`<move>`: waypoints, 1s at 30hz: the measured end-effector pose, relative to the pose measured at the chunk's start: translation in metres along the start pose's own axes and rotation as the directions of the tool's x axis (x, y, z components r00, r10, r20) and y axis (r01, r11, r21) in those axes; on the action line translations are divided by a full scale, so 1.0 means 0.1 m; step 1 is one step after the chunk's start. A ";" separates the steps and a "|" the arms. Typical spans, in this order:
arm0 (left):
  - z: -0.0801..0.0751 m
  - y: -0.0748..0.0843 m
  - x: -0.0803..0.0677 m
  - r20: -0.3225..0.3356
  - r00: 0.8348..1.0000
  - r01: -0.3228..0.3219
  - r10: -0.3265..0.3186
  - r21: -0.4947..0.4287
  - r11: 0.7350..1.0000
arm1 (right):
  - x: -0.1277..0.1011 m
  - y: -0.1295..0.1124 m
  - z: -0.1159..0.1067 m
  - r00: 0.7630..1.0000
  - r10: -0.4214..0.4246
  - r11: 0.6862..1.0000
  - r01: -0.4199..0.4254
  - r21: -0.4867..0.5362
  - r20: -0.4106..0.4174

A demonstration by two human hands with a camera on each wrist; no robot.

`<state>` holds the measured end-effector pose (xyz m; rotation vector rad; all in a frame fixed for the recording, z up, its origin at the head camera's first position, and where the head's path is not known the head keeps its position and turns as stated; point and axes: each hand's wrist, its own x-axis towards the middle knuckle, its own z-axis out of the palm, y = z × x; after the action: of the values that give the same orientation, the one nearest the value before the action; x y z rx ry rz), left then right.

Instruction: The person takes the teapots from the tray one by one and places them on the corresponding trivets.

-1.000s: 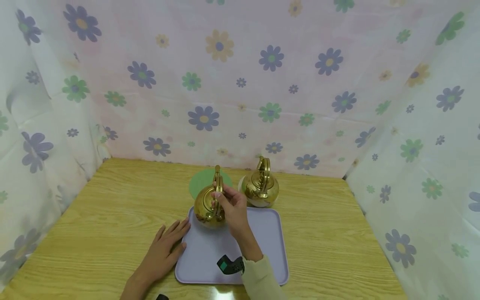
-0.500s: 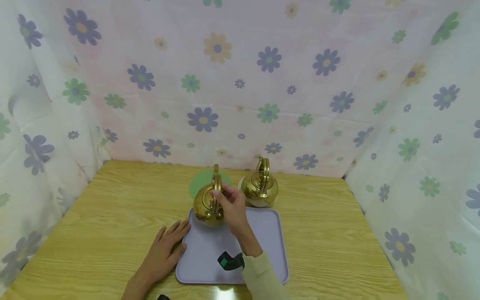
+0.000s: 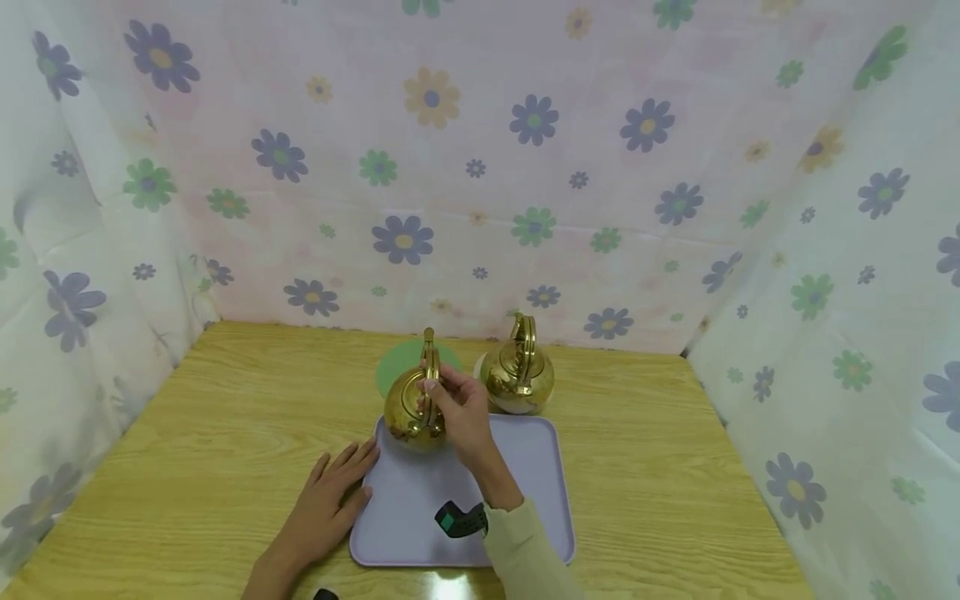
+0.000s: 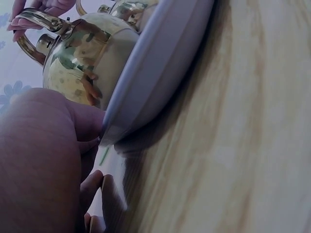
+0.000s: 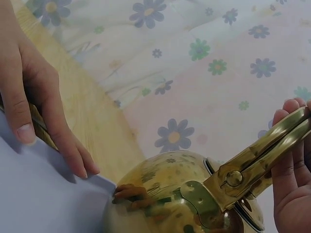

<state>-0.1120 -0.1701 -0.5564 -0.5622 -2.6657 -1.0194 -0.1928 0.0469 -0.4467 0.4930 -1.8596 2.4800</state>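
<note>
A gold kettle [image 3: 411, 410] is gripped by its upright handle in the right hand [image 3: 463, 411] at the far left corner of a lavender tray [image 3: 525, 492]. The tray's left edge is touched by the flat, straight-fingered left hand [image 3: 327, 500] resting on the wooden tabletop [image 3: 225, 433]. A second gold kettle [image 3: 517, 377] is seen just beyond the tray, beside a green mat [image 3: 396, 367].

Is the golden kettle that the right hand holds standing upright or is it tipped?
Upright: the golden kettle stands on the lilac tray, handle straight up in the right hand.
</note>
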 end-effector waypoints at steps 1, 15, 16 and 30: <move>0.00 0.00 0.00 0.000 1.000 0.001 -0.001 0.000 1.000 | 0.00 0.00 0.00 1.000 0.002 1.000 -0.002 0.002 0.000; 0.01 -0.01 -0.01 0.009 1.000 0.019 -0.019 -0.008 1.000 | 0.12 0.02 -0.02 1.000 0.005 1.000 -0.005 -0.018 0.014; 0.01 -0.01 -0.01 0.007 1.000 0.019 -0.018 -0.008 1.000 | 0.13 0.02 -0.02 1.000 0.005 1.000 -0.005 -0.019 0.017; 0.00 0.00 0.00 0.012 1.000 0.020 -0.020 0.000 1.000 | 0.21 -0.01 0.00 0.999 0.016 1.000 -0.016 -0.015 0.036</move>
<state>-0.1115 -0.1697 -0.5566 -0.5450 -2.6868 -1.0246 -0.2125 0.0433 -0.4409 0.5275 -1.9005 2.4821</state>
